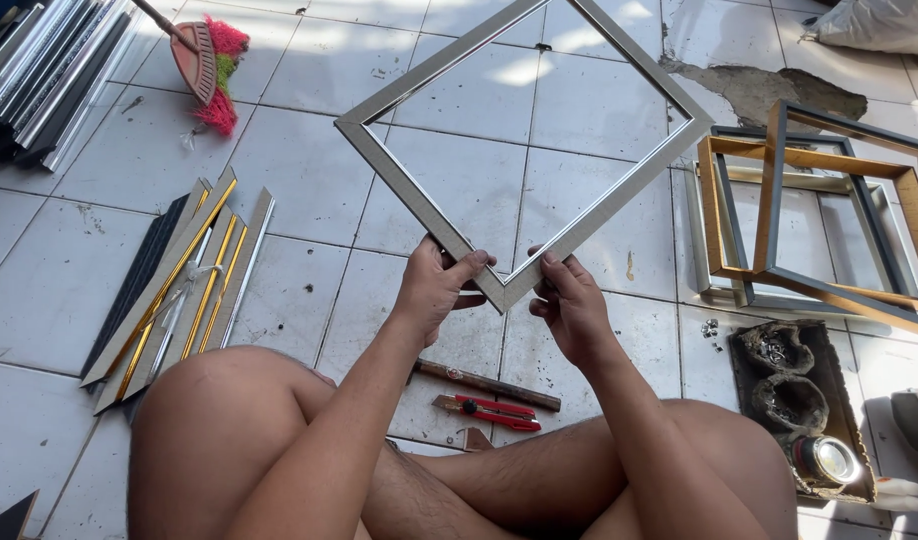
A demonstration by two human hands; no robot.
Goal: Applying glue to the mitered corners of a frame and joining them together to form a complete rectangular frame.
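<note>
Silver picture frame [399, 170], square, held corner-down like a diamond over the tiled floor [309, 200] at centre of the picture. Left hand [434, 285], fingers closed around the lower-left rail beside the bottom corner, thumb laid along the rail. Right hand [569, 305], fingers closed on the lower-right rail at the same corner. Below the hands, on the floor between the person's crossed legs: a red utility knife [489, 410] and, just above it, a brown-handled tool [489, 385]. Left of the picture: a bundle of gold and silver moulding offcuts [194, 275]. Upper left: a pink broom [211, 62]. Right: a stack of finished frames [809, 215], brown and dark grey, overlapping. Lower right: a dark tray [794, 395] with small hardware.
</note>
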